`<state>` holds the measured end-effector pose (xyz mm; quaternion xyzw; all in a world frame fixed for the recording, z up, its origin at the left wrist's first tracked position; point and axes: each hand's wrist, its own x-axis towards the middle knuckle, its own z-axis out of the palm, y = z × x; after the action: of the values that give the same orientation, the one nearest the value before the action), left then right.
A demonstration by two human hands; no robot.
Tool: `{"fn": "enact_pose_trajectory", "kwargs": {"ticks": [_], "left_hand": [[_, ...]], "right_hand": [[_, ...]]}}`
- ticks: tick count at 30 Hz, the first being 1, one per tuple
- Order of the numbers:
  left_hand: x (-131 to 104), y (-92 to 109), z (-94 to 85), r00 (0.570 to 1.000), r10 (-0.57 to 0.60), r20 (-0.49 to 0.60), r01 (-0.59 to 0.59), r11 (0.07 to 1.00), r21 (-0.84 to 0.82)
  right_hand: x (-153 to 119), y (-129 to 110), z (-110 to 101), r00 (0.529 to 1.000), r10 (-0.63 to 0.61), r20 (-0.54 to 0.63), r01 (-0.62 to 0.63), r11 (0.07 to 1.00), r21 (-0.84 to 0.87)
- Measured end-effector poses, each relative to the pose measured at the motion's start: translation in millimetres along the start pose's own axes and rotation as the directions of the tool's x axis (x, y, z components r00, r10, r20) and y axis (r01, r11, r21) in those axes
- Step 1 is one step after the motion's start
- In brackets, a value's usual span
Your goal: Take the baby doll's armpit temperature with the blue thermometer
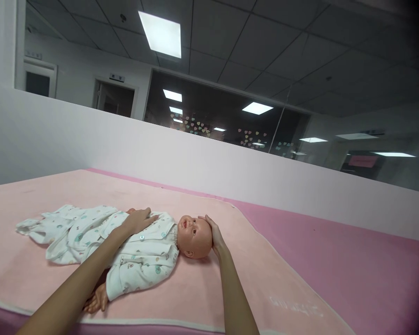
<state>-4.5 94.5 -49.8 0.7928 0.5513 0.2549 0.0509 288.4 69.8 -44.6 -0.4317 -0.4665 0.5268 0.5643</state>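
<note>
A baby doll point(194, 236) lies on its back on a pink pad, its head toward the right and its legs toward the left. It wears a white printed outfit point(146, 265) with snap buttons at the chest. My left hand point(139, 221) rests flat on the doll's chest, fingers spread. Against the crown of the doll's head lies my right hand point(214, 234), fingers stretched along the top and palm cupped to it. The doll's near hand point(97, 298) shows below my left forearm; part of its far hand peeks out behind my left hand.
The peach-pink pad point(258, 279) has a pale edging and lies on a darker pink surface point(335, 246). Behind it runs a low white wall point(195, 163) with a window above, showing doors and lit ceiling panels.
</note>
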Motion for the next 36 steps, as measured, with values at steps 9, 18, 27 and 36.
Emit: {"fn": "enact_pose_trajectory", "kwargs": {"ticks": [9, 18, 27, 36], "left_hand": [[-3, 2, -2.9, 1.000, -0.007, 0.004, 0.007, 1.000, -0.019], [-1, 0, -0.9, 1.000, 0.001, 0.006, -0.001, 1.000, 0.021], [-1, 0, -1.1, 1.000, 0.007, -0.001, -0.007, 1.000, 0.011], [-3, 2, -2.6, 1.000, 0.004, -0.001, -0.004, 1.000, 0.001]], "right_hand": [[1, 0, -2, 0.996, -0.056, -0.063, 0.054, 0.998, -0.030], [11, 4, -5, 0.968, -0.161, -0.194, 0.156, 0.987, -0.039], [-3, 1, 1, 0.996, -0.060, 0.060, 0.064, 0.995, -0.076], [10, 2, -9, 0.961, -0.214, -0.176, 0.205, 0.976, -0.071]]}}
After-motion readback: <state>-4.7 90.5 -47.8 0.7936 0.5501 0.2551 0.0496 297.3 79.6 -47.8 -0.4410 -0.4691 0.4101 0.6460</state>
